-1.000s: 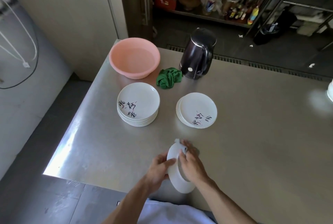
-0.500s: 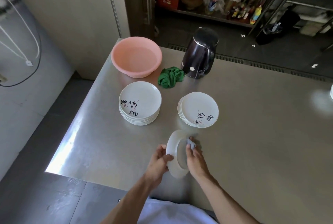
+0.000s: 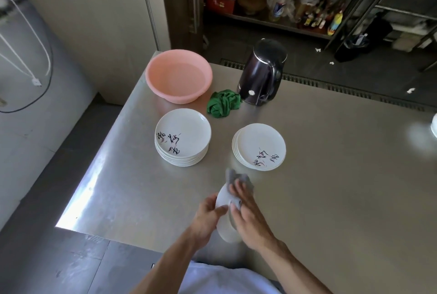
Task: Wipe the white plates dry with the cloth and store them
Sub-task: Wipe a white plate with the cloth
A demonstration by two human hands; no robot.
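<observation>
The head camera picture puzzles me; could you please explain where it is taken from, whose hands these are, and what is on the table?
There is no machine here: a person wears one camera on the head, looking down at their own hands. The left hand grips a white plate on edge; the right hand holds a grey cloth against it. On the steel table stand a taller plate stack, a lower plate stack, a pink basin, a crumpled green cloth and a dark kettle.

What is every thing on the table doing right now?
Held plate, on edge, gripped by left hand.
Grey cloth, held against it by right hand.
Left stack, piled, face up.
Right stack, piled, face up.
Pink basin, upright.
Green cloth, crumpled, lying loose.
Kettle, standing, lid shut.
</observation>
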